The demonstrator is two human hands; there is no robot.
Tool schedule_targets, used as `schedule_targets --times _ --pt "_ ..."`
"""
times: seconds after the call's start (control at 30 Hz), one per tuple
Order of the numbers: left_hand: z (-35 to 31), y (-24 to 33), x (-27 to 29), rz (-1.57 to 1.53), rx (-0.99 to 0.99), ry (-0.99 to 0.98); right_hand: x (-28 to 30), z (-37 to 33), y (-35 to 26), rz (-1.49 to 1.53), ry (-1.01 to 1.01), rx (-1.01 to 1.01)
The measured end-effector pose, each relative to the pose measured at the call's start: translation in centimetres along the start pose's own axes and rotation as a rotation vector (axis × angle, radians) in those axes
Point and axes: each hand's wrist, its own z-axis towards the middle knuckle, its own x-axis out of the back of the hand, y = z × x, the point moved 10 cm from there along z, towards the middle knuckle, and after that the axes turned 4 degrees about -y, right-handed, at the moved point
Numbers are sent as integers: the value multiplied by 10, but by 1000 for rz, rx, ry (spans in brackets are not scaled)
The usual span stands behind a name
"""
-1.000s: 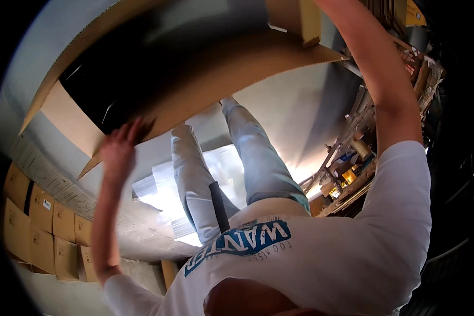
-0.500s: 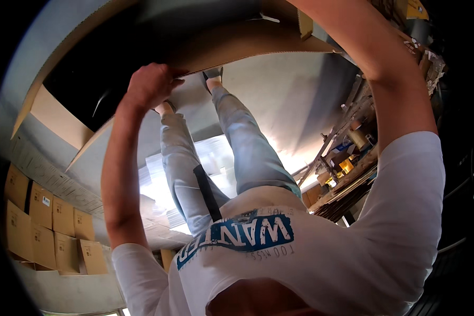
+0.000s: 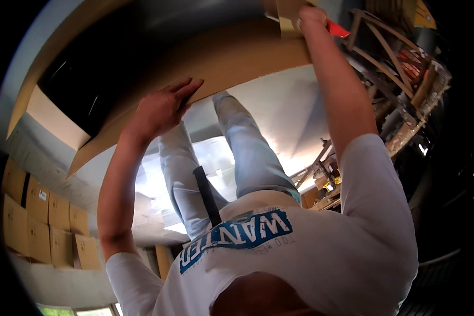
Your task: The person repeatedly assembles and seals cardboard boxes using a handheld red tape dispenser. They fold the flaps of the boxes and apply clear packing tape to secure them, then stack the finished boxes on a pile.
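- Now, your left hand [image 3: 160,110] lies over the edge of the near flap [image 3: 253,58], fingers parted and partly stretched along the board; whether they pinch it you cannot tell from this view.
- Your right hand [image 3: 312,18] is curled beside the short flap [image 3: 289,18] at the right end; a red thing [image 3: 338,29] shows just beside it, but you cannot tell whether it is in your grip.
- The large cardboard box [image 3: 55,118] stands open at the top of the view, in front of your legs [image 3: 253,152], its inside mostly dark.
- Half a second ago your right hand was out of sight, with only the forearm reaching past the upper edge.
- Your left hand was more bunched then; it has now shifted lower and rightward, its fingers more spread.
- Your feet, visible then, are now hidden by the near flap.
- Stacked cartons [image 3: 52,221] stay at far left.
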Motion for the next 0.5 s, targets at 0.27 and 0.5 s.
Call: schedule_targets --times 0.27,0.5 --pt "59 -56 22 -205 85 -519 43 -17 18 135 243 -285" --pt "37 -118 62 411 395 456 248 -218 46 547 1196 164"
